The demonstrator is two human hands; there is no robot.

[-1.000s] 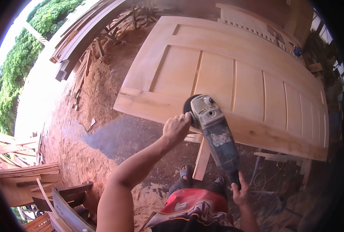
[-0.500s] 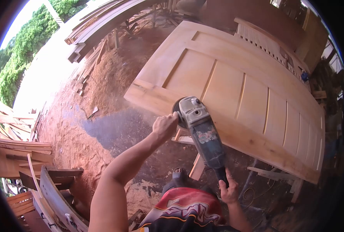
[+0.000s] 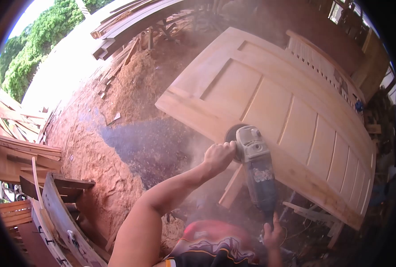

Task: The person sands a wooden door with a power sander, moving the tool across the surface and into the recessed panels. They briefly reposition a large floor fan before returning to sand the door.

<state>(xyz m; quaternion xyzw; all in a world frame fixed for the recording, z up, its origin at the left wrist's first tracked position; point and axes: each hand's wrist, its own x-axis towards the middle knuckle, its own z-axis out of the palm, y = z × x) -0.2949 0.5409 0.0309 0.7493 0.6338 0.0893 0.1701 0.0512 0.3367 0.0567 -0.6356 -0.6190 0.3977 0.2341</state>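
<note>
An angle grinder (image 3: 261,173) with a grey head and dark blue body is held in both hands. My left hand (image 3: 220,157) is closed around its side handle beside the head. Lower down, my right hand (image 3: 272,232) wraps the rear grip. The round disc (image 3: 234,134), partly hidden by the grinder head, meets the near edge of a large pale wooden door panel (image 3: 198,109). Grooves and recessed panels run across that door, which lies raised above the ground. Dust hangs around the tool.
Stacked boards (image 3: 135,22) lie at the upper left. A sawdust heap (image 3: 133,82) covers the ground there. Curved wooden pieces (image 3: 64,213) stand at the lower left. A slatted wooden piece (image 3: 318,62) lies beyond the door, and a support plank (image 3: 232,189) shows beneath it.
Both hands and the grinder have shifted right along the door's near edge. More dust hangs in the air. The whole view has also moved slightly.
</note>
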